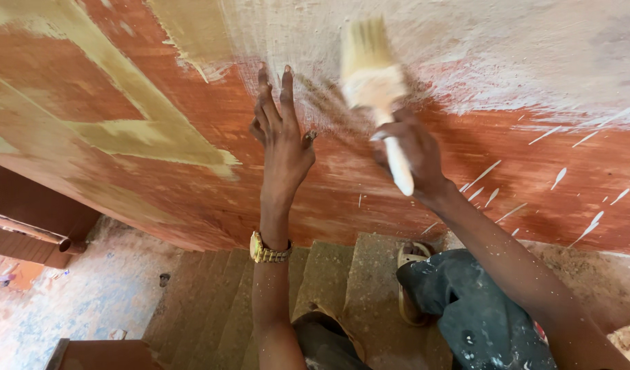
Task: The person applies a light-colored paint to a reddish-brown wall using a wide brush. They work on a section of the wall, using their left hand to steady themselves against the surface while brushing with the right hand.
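While the person crouches on rough concrete steps (329, 274), the nearest things in view are paint-flecked dark trousers (479, 315) and a sandal (407, 257) on the top tread. A gold wristwatch (267, 251) sits on the left forearm. Farther up, the left hand (282, 133) lies flat with fingers spread against the wall (192, 178), holding nothing and serving as a brace. Just beside it, the right hand (411, 154) is wrapped around the white handle of a broad paintbrush (373, 82), whose pale bristles point upward and touch the surface at the edge of the whitish coat (465, 48) (the brush is blurred, so it looks to be mid-stroke). Below that edge the reddish-brown layer is bare, with white drips (555, 178) streaked across it to the right and yellow-green patches (150, 130) to the left.

Judging from the ragged, thin border where the white meets the red, the stroke would go best with the bristles kept loaded and drawn in overlapping passes along that edge. The bracing palm should stay on unpainted ground clear of the wet area, and the drips want brushing out before they set.
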